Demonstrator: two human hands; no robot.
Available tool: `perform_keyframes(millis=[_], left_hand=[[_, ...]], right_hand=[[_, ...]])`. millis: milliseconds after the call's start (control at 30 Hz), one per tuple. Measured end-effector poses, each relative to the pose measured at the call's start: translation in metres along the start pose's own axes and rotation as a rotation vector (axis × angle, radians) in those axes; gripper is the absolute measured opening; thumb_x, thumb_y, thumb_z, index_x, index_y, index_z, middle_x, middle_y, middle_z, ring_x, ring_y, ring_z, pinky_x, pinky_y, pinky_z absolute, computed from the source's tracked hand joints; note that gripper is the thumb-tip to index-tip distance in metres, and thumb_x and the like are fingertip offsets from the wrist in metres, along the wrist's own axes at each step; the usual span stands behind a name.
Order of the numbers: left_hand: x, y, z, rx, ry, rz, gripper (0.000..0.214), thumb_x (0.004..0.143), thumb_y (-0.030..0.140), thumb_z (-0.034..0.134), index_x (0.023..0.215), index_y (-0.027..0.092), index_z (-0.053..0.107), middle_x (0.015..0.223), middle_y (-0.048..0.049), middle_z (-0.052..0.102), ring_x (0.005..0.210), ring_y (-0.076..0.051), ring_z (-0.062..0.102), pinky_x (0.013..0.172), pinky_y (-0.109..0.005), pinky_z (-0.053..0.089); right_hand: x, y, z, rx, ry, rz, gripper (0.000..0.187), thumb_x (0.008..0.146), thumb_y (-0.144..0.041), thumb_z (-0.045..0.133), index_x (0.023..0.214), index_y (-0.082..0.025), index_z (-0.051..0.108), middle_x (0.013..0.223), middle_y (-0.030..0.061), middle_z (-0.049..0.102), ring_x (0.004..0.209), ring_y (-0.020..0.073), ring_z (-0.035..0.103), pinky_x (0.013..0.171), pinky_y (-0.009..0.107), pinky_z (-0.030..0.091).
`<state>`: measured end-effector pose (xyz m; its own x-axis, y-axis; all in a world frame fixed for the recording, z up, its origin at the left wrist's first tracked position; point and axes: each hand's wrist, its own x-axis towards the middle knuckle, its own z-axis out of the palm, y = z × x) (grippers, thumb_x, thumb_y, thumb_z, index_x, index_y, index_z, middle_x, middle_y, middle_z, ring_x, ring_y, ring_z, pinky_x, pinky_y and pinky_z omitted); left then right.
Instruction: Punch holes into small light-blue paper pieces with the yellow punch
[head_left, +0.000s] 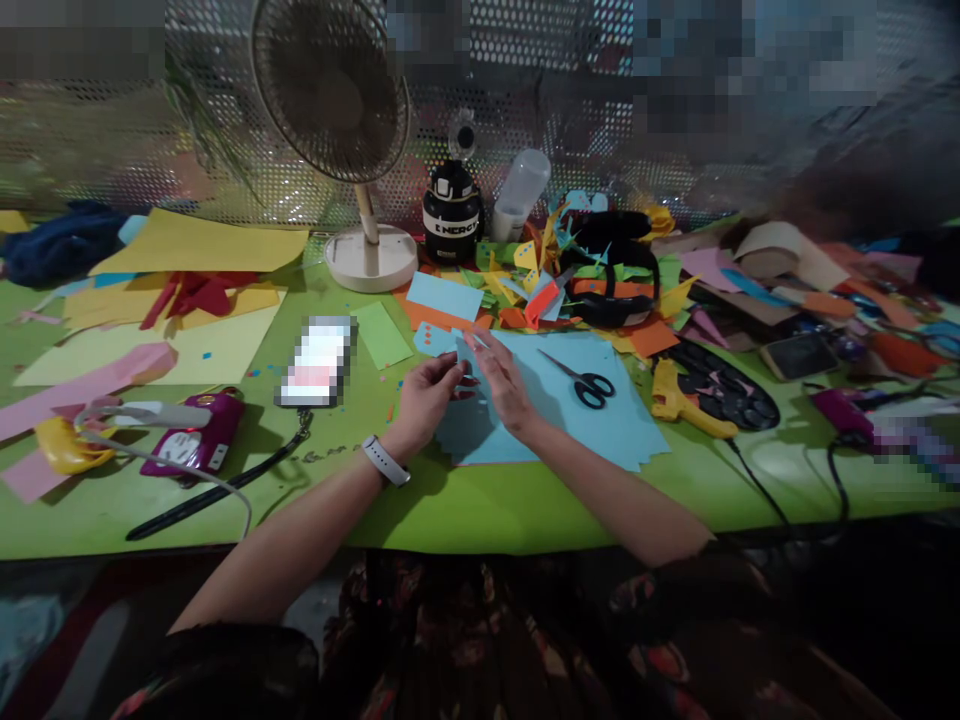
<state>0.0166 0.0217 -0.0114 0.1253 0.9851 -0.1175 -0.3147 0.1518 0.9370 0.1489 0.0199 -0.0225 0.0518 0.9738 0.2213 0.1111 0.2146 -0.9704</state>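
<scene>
Both hands meet over a stack of light blue paper sheets (592,420) on the green table (465,500). My left hand (426,398), with a white watch on its wrist, pinches a small folded piece of light blue paper (463,350). My right hand (504,380) pinches the same piece from the right side. Black-handled scissors (583,381) lie on the blue sheets just right of my right hand.
A phone (318,362) lies left of the hands, and a magenta device (196,436) with a cord farther left. A desk fan (346,130), a black jar (451,215), piled paper scraps (570,280), a yellow glue gun (682,402) and yellow and pink sheets (187,300) surround them.
</scene>
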Motion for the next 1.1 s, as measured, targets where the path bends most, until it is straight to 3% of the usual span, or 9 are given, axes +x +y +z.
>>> perform_keyframes(millis=[333,533,733,900,1100], left_hand=[[-0.001,0.001,0.000,0.017,-0.017,0.022,0.041,0.065,0.040,0.083,0.097,0.016,0.073,0.088,-0.0039,0.073,0.068,-0.012,0.065,0.062,-0.025,0.055],[-0.002,0.001,0.000,0.018,-0.024,0.048,0.045,0.065,0.044,0.083,0.099,0.017,0.073,0.093,-0.0045,0.074,0.070,-0.012,0.065,0.064,-0.026,0.055],[0.000,-0.001,0.001,-0.010,-0.023,0.035,0.046,0.060,0.044,0.086,0.092,0.015,0.070,0.082,-0.0022,0.071,0.067,-0.012,0.067,0.060,-0.024,0.054],[0.000,-0.001,0.002,0.023,-0.043,0.032,0.047,0.062,0.044,0.085,0.095,0.015,0.068,0.083,-0.0025,0.071,0.067,-0.013,0.069,0.060,-0.024,0.055],[-0.001,-0.002,0.002,0.033,-0.097,0.043,0.044,0.065,0.042,0.084,0.097,0.016,0.069,0.080,-0.0021,0.071,0.068,-0.014,0.069,0.061,-0.024,0.055]], right_hand=[[0.001,0.000,-0.002,-0.162,0.020,-0.143,0.043,0.093,-0.061,0.043,0.122,-0.038,0.065,0.138,-0.0010,0.056,0.138,0.0212,0.038,0.120,0.046,0.023],[0.001,-0.001,-0.003,-0.364,0.003,-0.257,0.047,0.094,-0.057,0.043,0.127,-0.032,0.064,0.143,0.0022,0.052,0.139,0.0224,0.036,0.120,0.046,0.021],[0.004,-0.008,-0.008,-0.164,0.050,-0.225,0.043,0.095,-0.054,0.045,0.122,-0.029,0.067,0.134,0.0049,0.060,0.131,0.0201,0.047,0.115,0.040,0.031],[0.011,-0.010,-0.016,0.036,0.104,-0.049,0.040,0.090,-0.052,0.055,0.117,-0.026,0.068,0.126,0.0049,0.066,0.120,0.0206,0.056,0.110,0.040,0.038],[0.012,-0.009,-0.019,0.047,0.060,-0.049,0.041,0.087,-0.047,0.061,0.121,-0.025,0.067,0.112,0.0044,0.070,0.108,0.0202,0.062,0.104,0.039,0.043]])
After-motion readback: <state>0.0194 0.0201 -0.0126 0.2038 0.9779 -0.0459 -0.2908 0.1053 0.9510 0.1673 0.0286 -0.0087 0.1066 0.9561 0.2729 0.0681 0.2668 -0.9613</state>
